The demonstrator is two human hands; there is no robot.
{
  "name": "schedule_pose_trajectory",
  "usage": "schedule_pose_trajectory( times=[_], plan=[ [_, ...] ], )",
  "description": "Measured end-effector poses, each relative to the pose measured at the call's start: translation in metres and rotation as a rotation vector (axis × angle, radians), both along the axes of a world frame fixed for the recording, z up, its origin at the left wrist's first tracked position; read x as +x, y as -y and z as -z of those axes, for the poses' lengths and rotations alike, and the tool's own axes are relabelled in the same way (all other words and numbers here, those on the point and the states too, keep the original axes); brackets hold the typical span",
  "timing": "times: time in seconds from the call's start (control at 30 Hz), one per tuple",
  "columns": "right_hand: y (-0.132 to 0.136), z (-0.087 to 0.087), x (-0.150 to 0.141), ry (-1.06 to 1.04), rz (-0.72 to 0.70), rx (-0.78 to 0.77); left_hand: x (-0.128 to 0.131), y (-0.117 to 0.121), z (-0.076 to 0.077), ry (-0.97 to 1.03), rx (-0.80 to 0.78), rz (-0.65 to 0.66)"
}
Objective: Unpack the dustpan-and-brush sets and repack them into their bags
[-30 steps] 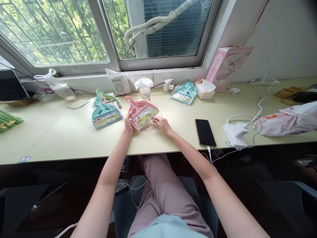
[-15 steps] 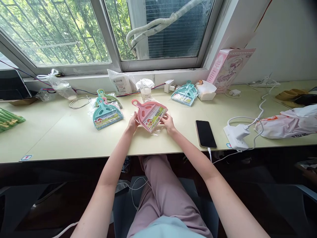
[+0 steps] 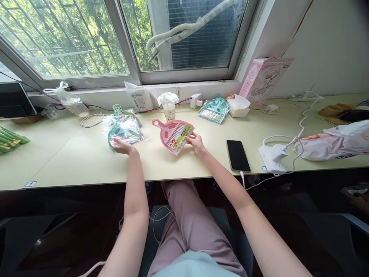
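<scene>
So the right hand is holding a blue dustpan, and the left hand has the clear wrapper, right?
Not the blue part: in the head view, the right hand holds a pink dustpan. The left hand does have the clear wrapper.

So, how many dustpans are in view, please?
4 at least: pink dustpan in right hand; teal dustpan by left hand, green dustpan behind; another teal one beside tissue box; others may be hidden.
</scene>
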State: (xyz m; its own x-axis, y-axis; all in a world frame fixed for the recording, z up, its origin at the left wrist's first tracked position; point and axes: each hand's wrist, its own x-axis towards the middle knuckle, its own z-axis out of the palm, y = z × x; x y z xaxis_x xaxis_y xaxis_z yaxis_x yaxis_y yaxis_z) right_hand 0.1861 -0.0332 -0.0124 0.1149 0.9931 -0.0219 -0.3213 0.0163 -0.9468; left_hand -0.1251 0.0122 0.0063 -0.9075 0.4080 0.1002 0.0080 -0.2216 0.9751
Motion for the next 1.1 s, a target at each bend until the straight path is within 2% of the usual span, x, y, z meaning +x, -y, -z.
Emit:
schedule_pose_trajectory(
  times=[0.1, 0.13, 0.17, 0.2, 0.23, 0.3, 0.37, 0.4, 0.43, 0.47, 0.53, 0.6, 0.8, 0.87, 0.93, 1.0, 1.03, 1.1],
  plan=[
    [-0.002, 0.002, 0.002, -0.031, 0.033, -0.011, 0.005, 0.015, -0.009, -0.260, -0.137, -0.279],
    [-0.003, 0.002, 0.003, -0.039, 0.045, -0.009, 0.011, 0.020, -0.013, -0.335, -0.145, -0.302],
    [-0.003, 0.003, 0.004, -0.046, 0.055, -0.004, 0.019, 0.024, -0.016, -0.401, -0.131, -0.267],
    [-0.004, 0.003, 0.004, -0.055, 0.063, 0.002, 0.029, 0.027, -0.018, -0.454, -0.098, -0.164],
    [-0.005, 0.003, 0.005, -0.065, 0.067, 0.010, 0.039, 0.029, -0.019, -0.487, -0.053, 0.000],
    [-0.005, 0.003, 0.005, -0.085, 0.072, 0.022, 0.063, 0.030, -0.015, -0.464, 0.047, 0.436],
    [-0.005, 0.001, 0.004, -0.088, 0.064, 0.023, 0.084, 0.028, -0.005, -0.342, 0.112, 0.870],
    [-0.005, 0.001, 0.004, -0.081, 0.047, 0.023, 0.093, 0.026, 0.001, -0.275, 0.114, 1.019],
    [-0.005, 0.000, 0.003, -0.070, 0.018, 0.022, 0.100, 0.024, 0.007, -0.235, 0.115, 1.101],
    [-0.006, 0.000, 0.002, -0.054, -0.016, 0.016, 0.106, 0.022, 0.012, -0.214, 0.119, 1.120],
    [-0.008, 0.001, 0.002, -0.009, -0.048, -0.020, 0.111, 0.019, 0.018, -0.228, 0.144, 1.033],
    [-0.013, 0.003, 0.005, 0.055, 0.025, -0.076, 0.111, 0.019, 0.018, -0.256, 0.175, 0.895],
    [-0.026, 0.013, 0.032, 0.094, 0.526, -0.202, 0.104, 0.030, 0.006, -0.453, 0.192, 0.617],
    [-0.025, 0.011, 0.037, 0.216, 0.634, -0.247, 0.103, 0.035, 0.006, -0.576, 0.161, 0.568],
    [-0.020, 0.005, 0.036, 0.447, 0.732, -0.264, 0.104, 0.039, 0.008, -0.702, 0.109, 0.542],
    [-0.011, -0.002, 0.031, 0.674, 0.832, -0.206, 0.104, 0.042, 0.012, -0.814, 0.087, 0.529],
    [-0.006, -0.005, 0.027, 0.768, 0.851, -0.128, 0.105, 0.042, 0.014, -0.860, 0.098, 0.523],
    [0.004, -0.010, 0.016, 0.949, 0.767, 0.128, 0.105, 0.042, 0.018, -0.936, 0.145, 0.499]
  ],
)
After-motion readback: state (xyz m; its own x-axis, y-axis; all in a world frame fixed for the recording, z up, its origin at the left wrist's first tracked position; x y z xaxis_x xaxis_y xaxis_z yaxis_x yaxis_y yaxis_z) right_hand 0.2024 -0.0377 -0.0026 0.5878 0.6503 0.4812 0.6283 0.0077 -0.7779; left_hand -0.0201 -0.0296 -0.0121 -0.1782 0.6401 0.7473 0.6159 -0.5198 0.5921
